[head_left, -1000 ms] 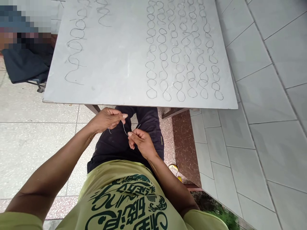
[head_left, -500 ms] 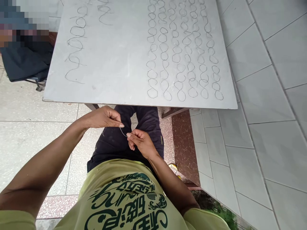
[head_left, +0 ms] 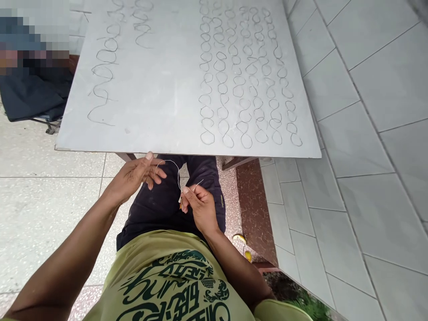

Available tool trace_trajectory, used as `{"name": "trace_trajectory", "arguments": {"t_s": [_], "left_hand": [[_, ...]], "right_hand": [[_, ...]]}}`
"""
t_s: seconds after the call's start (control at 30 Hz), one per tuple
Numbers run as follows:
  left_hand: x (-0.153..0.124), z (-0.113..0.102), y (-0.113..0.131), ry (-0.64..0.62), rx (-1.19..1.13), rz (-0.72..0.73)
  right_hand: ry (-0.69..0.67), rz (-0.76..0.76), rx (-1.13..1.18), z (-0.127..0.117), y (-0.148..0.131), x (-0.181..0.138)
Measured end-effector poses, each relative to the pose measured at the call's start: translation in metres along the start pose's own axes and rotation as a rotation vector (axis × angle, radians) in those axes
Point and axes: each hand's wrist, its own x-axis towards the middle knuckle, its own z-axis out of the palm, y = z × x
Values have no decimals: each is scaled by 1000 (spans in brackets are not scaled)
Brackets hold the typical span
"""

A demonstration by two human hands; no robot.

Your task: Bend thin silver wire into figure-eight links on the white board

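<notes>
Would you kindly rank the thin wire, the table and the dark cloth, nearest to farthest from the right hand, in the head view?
1. Thin wire: pinched in the right hand.
2. Table: ahead.
3. Dark cloth: far left.

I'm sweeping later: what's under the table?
At its near edge: parts of two table legs, the dark trousers running in underneath, and floor. Whatever lies farther in is hidden by the tabletop.

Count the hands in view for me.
2: the left hand, fingers spread beside the arching wire; the right hand, over the trousers, pinching that wire. The pixelated patch at upper left may hide others.
</notes>
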Motion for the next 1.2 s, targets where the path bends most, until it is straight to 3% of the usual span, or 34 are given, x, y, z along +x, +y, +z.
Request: {"name": "trace_trajectory", "arguments": {"t_s": [0.17,0.37,0.63,0.73,0.93,1.2], "left_hand": [[-18,18,1,87,51,71],[-18,32,-4,172,96,159],[-16,40,-8,228,118,92],[-17,40,-12,246,21,58],[-25,56,-33,179,-201,-79],[-22,62,-35,177,-11,8]], "right_hand": [[31,-2,-30,3,1,0],[-12,13,-58,9,7,-1],[37,27,-70,9,13,5],[38,19,-22,8,14,7],[6,28,-55,9,16,9],[34,24,-224,2,13,11]]}}
